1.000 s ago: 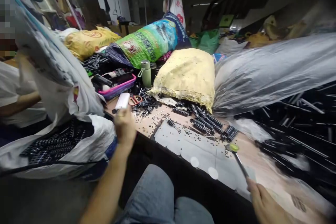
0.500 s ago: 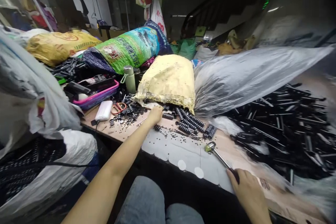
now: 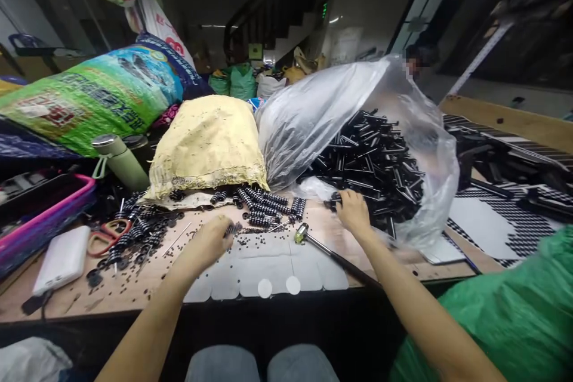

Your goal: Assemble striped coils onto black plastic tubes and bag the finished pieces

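My left hand (image 3: 209, 243) is closed over the table, its fingertips around a short ribbed black-and-silver piece (image 3: 233, 228). At the near edge of a heap of black parts with shiny strips (image 3: 376, 155), my right hand (image 3: 353, 212) has its fingers curled on a small dark part (image 3: 332, 200). A hammer (image 3: 301, 233) lies on the table between the hands, its black handle running under my right forearm. Several ribbed black pieces (image 3: 264, 206) lie in front of a yellow sack (image 3: 208, 140). Tiny dark bits are scattered around them.
A clear plastic bag (image 3: 308, 113) spreads around the heap. Orange-handled scissors (image 3: 108, 236), a white power bank (image 3: 61, 259), a green flask (image 3: 120, 161) and a pink-rimmed basket (image 3: 49, 215) stand left. A green sack (image 3: 514, 310) is at right. Another person's head shows behind the bag.
The view has swung right. My right hand has let go of the hammer and moved to the black heap. My left hand has drawn back from the yellow sack with a ribbed piece.
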Action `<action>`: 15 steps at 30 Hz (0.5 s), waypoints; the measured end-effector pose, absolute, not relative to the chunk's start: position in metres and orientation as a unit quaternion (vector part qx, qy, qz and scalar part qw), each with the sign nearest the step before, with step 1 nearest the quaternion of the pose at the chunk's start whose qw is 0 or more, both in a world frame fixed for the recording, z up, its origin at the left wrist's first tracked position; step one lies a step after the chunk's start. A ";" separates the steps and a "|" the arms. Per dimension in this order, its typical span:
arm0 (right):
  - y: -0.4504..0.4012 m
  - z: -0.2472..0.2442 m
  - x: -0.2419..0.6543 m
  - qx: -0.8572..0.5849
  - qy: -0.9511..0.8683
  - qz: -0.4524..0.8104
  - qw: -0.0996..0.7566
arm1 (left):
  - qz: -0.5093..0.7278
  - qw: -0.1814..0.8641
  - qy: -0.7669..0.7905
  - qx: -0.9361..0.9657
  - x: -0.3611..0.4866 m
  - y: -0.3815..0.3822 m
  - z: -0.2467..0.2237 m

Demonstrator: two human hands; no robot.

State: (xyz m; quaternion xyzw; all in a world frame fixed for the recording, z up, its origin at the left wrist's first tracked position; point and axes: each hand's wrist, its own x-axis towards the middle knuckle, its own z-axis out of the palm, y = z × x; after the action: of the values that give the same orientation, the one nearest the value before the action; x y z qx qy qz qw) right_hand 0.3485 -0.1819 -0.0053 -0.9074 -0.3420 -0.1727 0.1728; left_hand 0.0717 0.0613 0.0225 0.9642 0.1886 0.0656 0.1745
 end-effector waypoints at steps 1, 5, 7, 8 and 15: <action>-0.177 0.001 0.356 -0.907 -0.342 -0.170 0.176 | 0.049 0.200 0.165 0.965 0.071 0.048 0.024; -0.166 0.018 0.370 -0.900 -0.359 -0.150 0.197 | 0.086 0.281 0.113 0.949 0.081 0.009 0.008; -0.164 0.022 0.357 -0.888 -0.379 -0.146 0.216 | 0.142 0.342 0.153 0.916 0.089 -0.001 -0.006; -0.163 0.023 0.344 -0.882 -0.390 -0.148 0.221 | 0.162 0.372 0.180 0.896 0.092 -0.005 -0.013; -0.191 0.069 0.179 -0.571 -0.517 0.143 0.621 | 0.197 0.394 0.201 0.875 0.102 -0.023 -0.056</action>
State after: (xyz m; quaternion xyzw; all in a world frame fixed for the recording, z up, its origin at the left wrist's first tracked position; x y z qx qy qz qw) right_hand 0.1786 -0.1908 0.0691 -0.5711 -0.5174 0.1425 0.6211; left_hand 0.1022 -0.0234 -0.0562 0.8747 0.2014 0.1973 0.3943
